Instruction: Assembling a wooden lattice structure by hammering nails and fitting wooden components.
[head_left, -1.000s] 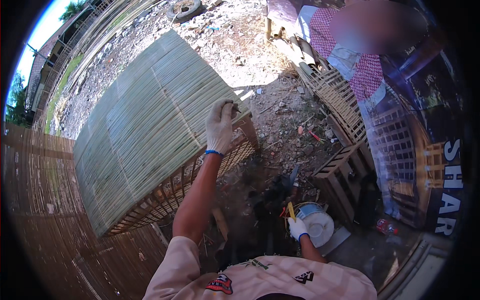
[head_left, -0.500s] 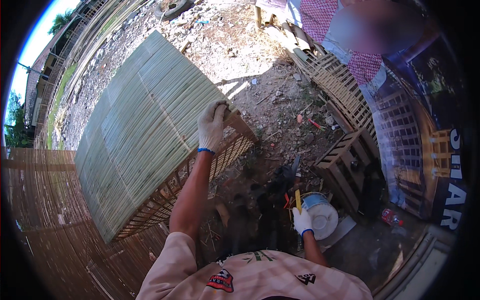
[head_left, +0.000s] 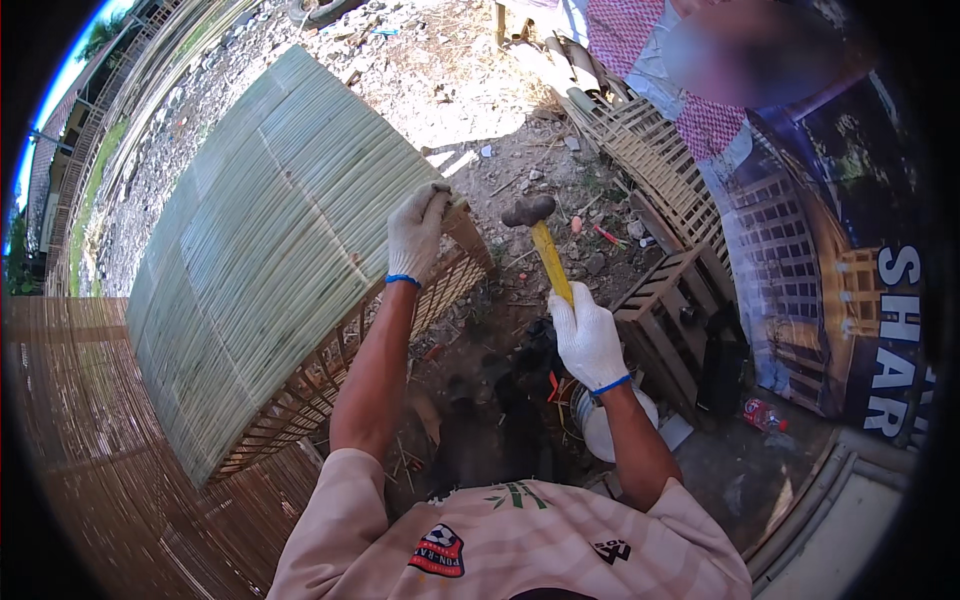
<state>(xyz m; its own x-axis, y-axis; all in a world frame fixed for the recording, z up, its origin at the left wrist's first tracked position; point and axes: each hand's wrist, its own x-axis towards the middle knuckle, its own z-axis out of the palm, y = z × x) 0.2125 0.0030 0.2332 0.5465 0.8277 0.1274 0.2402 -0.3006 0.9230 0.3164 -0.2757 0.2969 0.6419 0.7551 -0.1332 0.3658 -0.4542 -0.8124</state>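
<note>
In a white knitted glove with a blue cuff, my left hand (head_left: 415, 235) is closed over the near right corner of a greenish panel of bamboo strips (head_left: 255, 250). Its fingertips press together at the edge, and anything small between them is hidden. Beneath the panel stands a box-like bamboo lattice frame (head_left: 345, 362), which the panel covers. My right hand (head_left: 588, 345), gloved the same way, grips a hammer (head_left: 548, 250) by its yellow handle. The dark hammer head is raised to the right of the panel's corner, apart from it.
A pale bucket (head_left: 600, 432) stands below my right forearm, beside a slatted wooden crate (head_left: 668, 310). Bamboo lattice (head_left: 655, 150) and a printed banner (head_left: 790, 250) line the right side. A plastic bottle (head_left: 763, 415) lies low right; a brown slatted screen (head_left: 70, 400) stands at left.
My right hand has come up from beside the bucket, bringing the hammer up and forward until its head shows near the panel's corner. My left hand keeps its hold on the corner.
</note>
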